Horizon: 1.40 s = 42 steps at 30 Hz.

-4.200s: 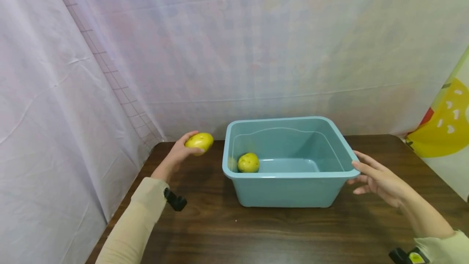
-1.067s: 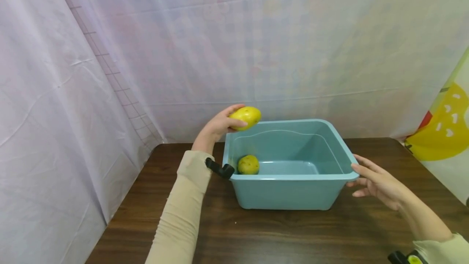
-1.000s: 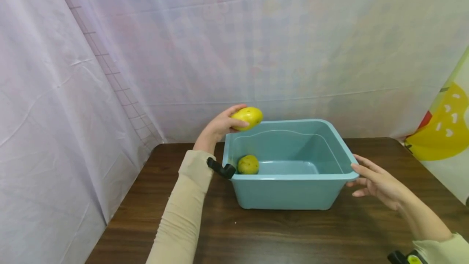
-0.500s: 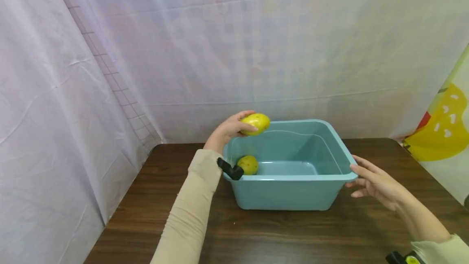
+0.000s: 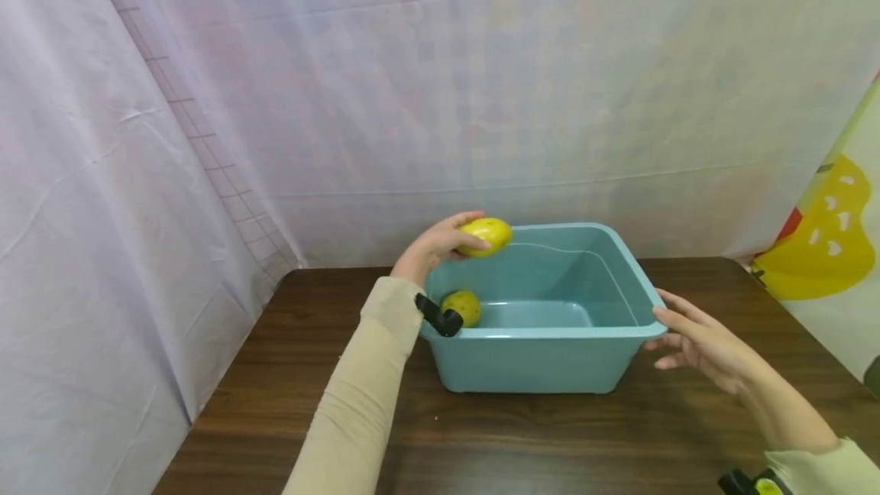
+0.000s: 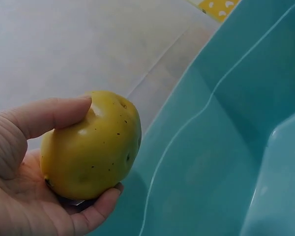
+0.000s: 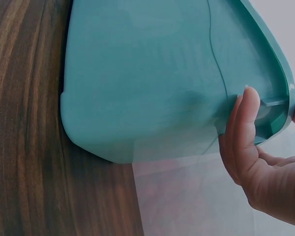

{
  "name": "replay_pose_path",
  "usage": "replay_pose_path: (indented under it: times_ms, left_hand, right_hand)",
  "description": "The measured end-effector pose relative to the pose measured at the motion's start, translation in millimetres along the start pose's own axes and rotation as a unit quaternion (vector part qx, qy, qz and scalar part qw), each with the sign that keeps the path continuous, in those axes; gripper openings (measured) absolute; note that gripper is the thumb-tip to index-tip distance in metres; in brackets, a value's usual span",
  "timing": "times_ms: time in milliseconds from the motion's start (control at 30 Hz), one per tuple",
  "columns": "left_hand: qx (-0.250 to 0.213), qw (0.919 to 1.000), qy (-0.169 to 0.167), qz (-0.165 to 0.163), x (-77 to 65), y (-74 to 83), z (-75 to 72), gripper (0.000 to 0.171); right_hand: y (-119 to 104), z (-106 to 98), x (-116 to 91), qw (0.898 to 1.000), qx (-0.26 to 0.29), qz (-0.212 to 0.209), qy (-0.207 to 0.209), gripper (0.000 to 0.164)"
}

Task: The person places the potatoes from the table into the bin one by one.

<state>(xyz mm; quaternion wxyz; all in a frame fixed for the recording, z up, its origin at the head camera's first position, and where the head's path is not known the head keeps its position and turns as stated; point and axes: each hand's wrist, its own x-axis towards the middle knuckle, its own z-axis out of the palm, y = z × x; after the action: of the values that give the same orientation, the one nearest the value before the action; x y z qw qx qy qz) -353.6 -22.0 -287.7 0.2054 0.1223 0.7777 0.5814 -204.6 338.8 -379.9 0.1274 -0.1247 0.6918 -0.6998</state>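
In the head view my left hand [image 5: 438, 244] grips a yellow potato [image 5: 491, 236] above the left back part of a blue-green plastic tub [image 5: 532, 365]. The left wrist view shows the thumb on one side of this potato [image 6: 96, 147], which has small dark specks and dimples, and fingers curled beneath it. A second yellow potato [image 5: 463, 306] lies inside the tub at its left end, partly behind the wrist camera. My right hand [image 5: 711, 350] holds the tub's right rim; in the right wrist view its fingers [image 7: 247, 120] lie against the outer wall under the rim.
The tub stands on a dark wooden table [image 5: 481, 441]. White patterned curtains [image 5: 440, 98] hang close behind it and on the left. At the far right is a cloth with a yellow print [image 5: 818, 243].
The left hand has carried its potato from left of the tub, up and rightward over the tub, then slightly lower. The right hand keeps its place on the rim.
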Motion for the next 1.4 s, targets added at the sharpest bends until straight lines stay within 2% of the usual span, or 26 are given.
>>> replay_pose_path:
  times_ms: [233,567,800,1133,1400]
  left_hand:
    - [0.007,0.9999,0.004,-0.012,4.0,-2.2,1.2,0.067]
    - [0.01,0.9997,0.002,-0.023,4.3,-3.1,1.5,0.067]
    - [-0.033,0.9993,-0.015,-0.008,2.1,-3.3,-0.3,0.065]
    - [-0.031,0.9992,-0.021,0.014,-2.4,-3.0,-7.1,0.063]
    - [-0.008,0.9984,-0.013,0.055,-17.6,0.2,-23.0,0.062]
  right_hand:
    - [-0.1,-0.4,-0.8,1.0,0.012,-0.013,-0.009,0.033]
    - [-0.3,-0.6,-1.5,1.0,0.012,-0.011,-0.009,0.033]
    - [-0.1,-1.2,-1.7,1.0,0.007,-0.011,-0.01,0.033]
    - [-0.2,-2.8,-1.2,1.0,0.018,-0.013,-0.014,0.031]
    - [-1.8,-4.8,-1.5,1.0,0.019,-0.011,-0.015,0.031]
